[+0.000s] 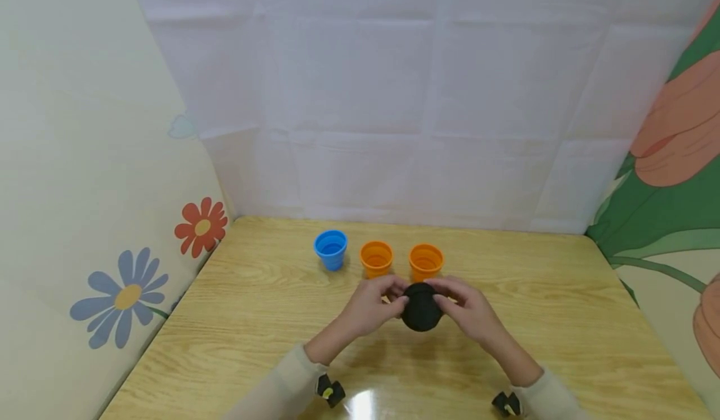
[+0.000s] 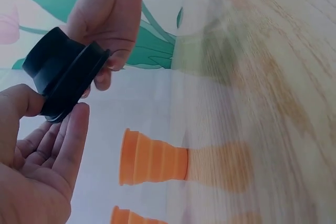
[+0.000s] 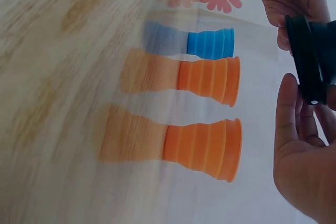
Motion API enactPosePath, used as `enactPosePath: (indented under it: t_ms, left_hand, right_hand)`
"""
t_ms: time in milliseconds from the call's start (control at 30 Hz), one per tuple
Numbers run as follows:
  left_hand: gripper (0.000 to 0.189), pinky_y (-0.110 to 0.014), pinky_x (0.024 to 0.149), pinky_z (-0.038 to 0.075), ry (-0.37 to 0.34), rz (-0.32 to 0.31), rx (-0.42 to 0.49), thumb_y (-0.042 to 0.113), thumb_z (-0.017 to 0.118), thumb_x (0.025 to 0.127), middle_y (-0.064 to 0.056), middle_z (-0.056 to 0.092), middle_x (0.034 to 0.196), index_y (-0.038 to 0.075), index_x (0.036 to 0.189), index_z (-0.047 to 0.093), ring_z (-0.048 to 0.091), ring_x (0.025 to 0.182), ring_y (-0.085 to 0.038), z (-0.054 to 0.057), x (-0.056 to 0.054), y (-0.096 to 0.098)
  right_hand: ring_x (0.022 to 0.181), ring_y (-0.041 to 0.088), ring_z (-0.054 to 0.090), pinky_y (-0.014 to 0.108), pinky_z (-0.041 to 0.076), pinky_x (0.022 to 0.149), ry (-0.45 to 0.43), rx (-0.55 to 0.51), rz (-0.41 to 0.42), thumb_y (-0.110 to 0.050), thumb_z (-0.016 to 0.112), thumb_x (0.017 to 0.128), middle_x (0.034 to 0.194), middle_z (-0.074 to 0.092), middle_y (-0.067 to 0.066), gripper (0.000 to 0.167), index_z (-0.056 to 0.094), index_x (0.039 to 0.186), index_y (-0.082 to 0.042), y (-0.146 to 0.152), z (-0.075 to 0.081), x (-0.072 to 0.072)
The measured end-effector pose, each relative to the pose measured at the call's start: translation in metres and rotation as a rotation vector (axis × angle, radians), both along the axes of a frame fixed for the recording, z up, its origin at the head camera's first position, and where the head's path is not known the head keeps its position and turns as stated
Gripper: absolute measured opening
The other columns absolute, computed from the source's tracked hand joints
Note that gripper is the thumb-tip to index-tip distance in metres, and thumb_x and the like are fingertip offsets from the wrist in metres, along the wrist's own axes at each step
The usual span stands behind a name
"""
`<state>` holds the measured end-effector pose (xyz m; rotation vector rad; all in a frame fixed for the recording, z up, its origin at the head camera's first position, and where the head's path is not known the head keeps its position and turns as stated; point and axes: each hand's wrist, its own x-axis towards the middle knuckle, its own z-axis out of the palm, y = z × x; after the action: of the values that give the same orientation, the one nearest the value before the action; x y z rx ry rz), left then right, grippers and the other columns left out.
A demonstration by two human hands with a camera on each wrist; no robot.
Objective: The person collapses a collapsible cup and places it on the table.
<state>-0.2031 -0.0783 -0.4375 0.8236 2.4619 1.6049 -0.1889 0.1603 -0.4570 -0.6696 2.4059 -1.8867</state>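
A black collapsible cup (image 1: 422, 307) is held above the table between both hands, tilted, its body partly folded into its wide rim. My left hand (image 1: 374, 306) pinches one side of it, thumb on the near face and fingers behind. On the opposite side my right hand (image 1: 468, 310) grips it in the same way. The left wrist view shows the black cup (image 2: 63, 72) with its stepped wall and flared rim. Just beyond the hands stand two orange collapsible cups, one on the left (image 1: 376, 257) and one on the right (image 1: 425, 261), both upright and extended.
A blue collapsible cup (image 1: 330, 249) stands upright left of the orange ones. The wooden table (image 1: 259, 320) meets a white cloth backdrop (image 1: 360, 107) at its far edge. Flower-patterned walls flank it on the left (image 1: 101, 189) and right (image 1: 675, 157).
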Motion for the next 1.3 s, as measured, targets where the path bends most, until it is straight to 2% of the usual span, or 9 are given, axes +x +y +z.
enactPosePath:
  t_ms: [200, 267, 400, 500, 633, 800, 933, 1133, 1300]
  left_hand:
    - [0.022, -0.029, 0.068, 0.062, -0.128, -0.048, 0.078, 0.012, 0.063, 0.101, -0.014, 0.070, 0.101, 0.000, 0.119, 0.065, 0.069, 0.087, -0.018, -0.002, -0.002, 0.000]
    - [0.023, -0.030, 0.069, 0.063, -0.146, -0.053, 0.090, 0.013, 0.061, 0.102, -0.014, 0.069, 0.102, 0.000, 0.121, 0.063, 0.069, 0.088, -0.018, -0.002, -0.002, 0.000]
    - [0.025, -0.041, 0.073, 0.063, -0.172, -0.035, 0.112, 0.015, 0.058, 0.104, -0.015, 0.066, 0.103, -0.001, 0.123, 0.061, 0.069, 0.088, -0.019, -0.002, -0.003, 0.001]
    - [0.024, -0.045, 0.074, 0.063, -0.181, -0.029, 0.117, 0.014, 0.058, 0.104, -0.016, 0.066, 0.104, -0.001, 0.123, 0.060, 0.069, 0.088, -0.021, -0.003, -0.003, 0.000]
    - [0.025, -0.040, 0.075, 0.063, -0.205, -0.052, 0.100, 0.017, 0.058, 0.104, -0.014, 0.066, 0.107, 0.001, 0.124, 0.060, 0.068, 0.090, -0.020, -0.002, -0.003, 0.000]
    - [0.029, -0.047, 0.077, 0.062, -0.237, -0.088, 0.052, 0.025, 0.062, 0.103, -0.010, 0.066, 0.106, 0.005, 0.124, 0.062, 0.066, 0.092, -0.019, 0.001, -0.002, 0.000]
    - [0.026, -0.044, 0.074, 0.063, -0.188, -0.101, -0.015, 0.024, 0.065, 0.101, -0.006, 0.065, 0.098, 0.005, 0.118, 0.064, 0.063, 0.087, -0.015, 0.002, -0.003, 0.000]
    - [0.020, -0.023, 0.067, 0.053, -0.051, -0.108, -0.124, 0.025, 0.070, 0.097, 0.002, 0.065, 0.090, 0.008, 0.106, 0.065, 0.059, 0.081, -0.010, 0.003, -0.003, -0.002]
    - [0.017, -0.022, 0.067, 0.051, -0.001, -0.084, -0.152, 0.023, 0.072, 0.095, 0.003, 0.065, 0.087, 0.008, 0.102, 0.066, 0.058, 0.079, -0.009, 0.002, -0.002, 0.000]
  right_hand:
    - [0.097, 0.013, 0.068, 0.031, 0.060, 0.079, -0.133, -0.052, 0.034, -0.018, 0.053, 0.107, 0.131, 0.060, 0.027, 0.037, 0.056, 0.138, 0.002, 0.006, -0.001, 0.000]
    - [0.098, 0.013, 0.068, 0.030, 0.060, 0.081, -0.158, -0.054, 0.036, -0.021, 0.051, 0.108, 0.134, 0.058, 0.028, 0.040, 0.054, 0.140, 0.003, 0.006, 0.000, 0.000]
    - [0.099, 0.015, 0.069, 0.032, 0.060, 0.084, -0.191, -0.093, 0.073, -0.019, 0.052, 0.107, 0.133, 0.056, 0.031, 0.043, 0.049, 0.142, 0.006, 0.009, 0.002, 0.000]
    - [0.099, 0.017, 0.068, 0.035, 0.061, 0.084, -0.188, -0.124, 0.116, -0.014, 0.056, 0.105, 0.127, 0.058, 0.029, 0.044, 0.047, 0.143, 0.008, 0.010, 0.002, 0.001]
    - [0.100, 0.017, 0.067, 0.037, 0.061, 0.083, -0.160, -0.142, 0.156, -0.009, 0.058, 0.103, 0.122, 0.060, 0.024, 0.043, 0.048, 0.141, 0.009, 0.012, 0.002, 0.003]
    - [0.099, 0.015, 0.063, 0.035, 0.061, 0.082, -0.123, -0.110, 0.148, -0.007, 0.061, 0.101, 0.116, 0.063, 0.016, 0.039, 0.053, 0.137, 0.006, 0.013, 0.002, 0.003]
    - [0.098, 0.015, 0.061, 0.032, 0.060, 0.082, -0.090, -0.042, 0.138, -0.009, 0.064, 0.100, 0.112, 0.066, 0.010, 0.036, 0.057, 0.134, 0.002, 0.012, 0.003, 0.005]
    - [0.095, 0.014, 0.062, 0.031, 0.060, 0.079, -0.019, 0.003, 0.163, -0.007, 0.066, 0.098, 0.108, 0.066, 0.012, 0.029, 0.061, 0.126, -0.001, 0.010, 0.002, 0.005]
    - [0.091, 0.012, 0.063, 0.030, 0.060, 0.076, 0.071, 0.013, 0.152, -0.001, 0.065, 0.097, 0.102, 0.067, 0.014, 0.023, 0.062, 0.120, 0.001, 0.007, -0.003, 0.003]
